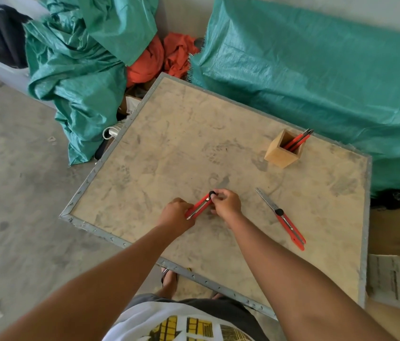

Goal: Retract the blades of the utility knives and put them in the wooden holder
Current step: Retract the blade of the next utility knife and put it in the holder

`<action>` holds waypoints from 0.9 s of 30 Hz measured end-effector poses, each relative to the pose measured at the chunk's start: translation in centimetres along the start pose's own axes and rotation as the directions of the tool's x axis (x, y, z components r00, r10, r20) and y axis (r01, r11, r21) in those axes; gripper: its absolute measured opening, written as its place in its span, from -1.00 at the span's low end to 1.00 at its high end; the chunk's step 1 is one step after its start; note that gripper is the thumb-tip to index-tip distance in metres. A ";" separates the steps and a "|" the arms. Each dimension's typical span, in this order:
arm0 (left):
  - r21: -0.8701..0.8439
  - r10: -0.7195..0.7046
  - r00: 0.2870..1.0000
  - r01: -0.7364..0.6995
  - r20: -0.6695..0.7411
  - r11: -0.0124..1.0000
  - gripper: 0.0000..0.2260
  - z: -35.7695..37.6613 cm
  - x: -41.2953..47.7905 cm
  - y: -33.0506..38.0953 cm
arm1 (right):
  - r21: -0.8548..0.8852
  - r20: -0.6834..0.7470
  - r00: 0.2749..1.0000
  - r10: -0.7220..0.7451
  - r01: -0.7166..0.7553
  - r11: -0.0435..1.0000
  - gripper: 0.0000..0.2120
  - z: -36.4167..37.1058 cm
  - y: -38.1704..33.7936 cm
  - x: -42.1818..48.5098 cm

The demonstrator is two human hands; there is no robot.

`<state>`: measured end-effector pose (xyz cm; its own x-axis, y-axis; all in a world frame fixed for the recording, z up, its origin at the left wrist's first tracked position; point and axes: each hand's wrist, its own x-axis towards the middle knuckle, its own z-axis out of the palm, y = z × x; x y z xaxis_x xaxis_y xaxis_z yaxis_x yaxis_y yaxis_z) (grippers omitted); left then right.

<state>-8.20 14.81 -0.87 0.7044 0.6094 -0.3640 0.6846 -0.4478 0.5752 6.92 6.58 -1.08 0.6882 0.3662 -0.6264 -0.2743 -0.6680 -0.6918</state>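
Observation:
A red utility knife is held just above the middle of the board between both hands. My left hand grips its rear end. My right hand pinches its front end at the black slider knob. A second red utility knife lies on the board to the right, its silver blade extended and pointing up-left. A wooden holder stands at the far right of the board with two red knives leaning inside it.
The work surface is a dusty board with a metal rim. Green tarps and an orange cloth lie beyond it. My foot in a sandal is under the near edge. Paper lies at the right.

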 end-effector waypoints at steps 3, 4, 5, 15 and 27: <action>-0.052 0.009 1.000 -0.011 -0.028 0.999 -0.70 -0.5 -0.3 0.8 | 0.111 0.006 1.000 0.015 -0.016 0.994 -0.88 -0.7 -0.5 -0.5; -0.069 0.013 0.999 -0.015 -0.032 0.998 -0.68 -0.8 -0.5 1.1 | 0.146 0.016 1.000 0.009 -0.011 0.989 -0.89 -1.0 -0.8 -0.6; -0.087 0.016 0.999 -0.020 -0.038 0.996 -0.65 -1.1 -0.6 1.6 | 0.171 0.027 1.000 -0.003 -0.002 0.985 -0.89 -1.6 -1.2 -0.7; -0.331 0.117 0.992 -0.122 -0.034 0.936 -0.59 -4.5 -1.3 10.7 | 0.236 0.018 0.972 -0.236 0.225 0.945 -0.85 -12.3 -6.7 -2.9; -0.772 0.189 0.979 -0.176 -0.073 0.610 -0.61 -2.0 -3.4 21.6 | 0.132 0.204 0.861 -0.466 0.448 0.884 -0.75 -25.4 -8.1 -6.9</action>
<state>3.85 4.38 14.28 0.8057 0.5596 -0.1941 0.1494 0.1250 0.9808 21.45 -6.94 17.99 0.5828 0.7591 -0.2898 -0.0232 -0.3410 -0.9398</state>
